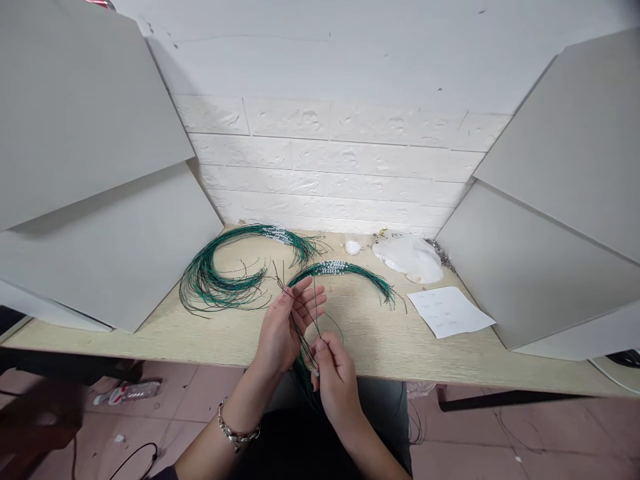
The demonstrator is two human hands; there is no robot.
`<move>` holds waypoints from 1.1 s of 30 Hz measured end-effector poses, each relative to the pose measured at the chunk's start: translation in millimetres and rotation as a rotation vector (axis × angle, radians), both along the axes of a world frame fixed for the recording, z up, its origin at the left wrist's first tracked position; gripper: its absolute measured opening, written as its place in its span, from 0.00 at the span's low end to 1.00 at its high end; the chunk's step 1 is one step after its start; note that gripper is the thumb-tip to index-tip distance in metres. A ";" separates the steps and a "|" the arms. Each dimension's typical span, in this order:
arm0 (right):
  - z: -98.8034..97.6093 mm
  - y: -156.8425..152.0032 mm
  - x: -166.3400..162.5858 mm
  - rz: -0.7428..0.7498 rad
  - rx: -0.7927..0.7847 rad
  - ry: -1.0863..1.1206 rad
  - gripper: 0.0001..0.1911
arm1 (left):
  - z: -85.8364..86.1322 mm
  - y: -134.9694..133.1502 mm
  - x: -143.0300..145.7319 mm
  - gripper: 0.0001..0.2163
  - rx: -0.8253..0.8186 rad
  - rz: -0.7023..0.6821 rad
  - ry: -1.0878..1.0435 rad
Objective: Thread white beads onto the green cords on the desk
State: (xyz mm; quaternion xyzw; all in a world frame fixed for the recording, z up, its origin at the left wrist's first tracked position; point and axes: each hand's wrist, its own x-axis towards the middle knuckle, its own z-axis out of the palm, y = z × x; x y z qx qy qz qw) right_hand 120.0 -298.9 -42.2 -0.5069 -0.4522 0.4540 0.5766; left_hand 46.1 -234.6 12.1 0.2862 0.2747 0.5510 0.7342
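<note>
The left hand (286, 328), wearing a silver chain bracelet (238, 427), and the right hand (337, 381) hold a thin bunch of dark green strands (304, 337) above a pale wood desk (380, 341), where two curved bundles of green strands strung with white beads (215, 283) (340, 269) lie near a sheet of paper (449, 311).

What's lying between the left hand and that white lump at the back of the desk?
In the head view, the nearer arc of green strands, threaded with white beads, lies between the left hand and the white lump.
</note>
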 end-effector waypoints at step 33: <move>5.7 0.1 9.2 0.346 -0.072 -0.008 0.20 | 42.7 21.3 -20.3 0.10 -0.005 0.017 -0.201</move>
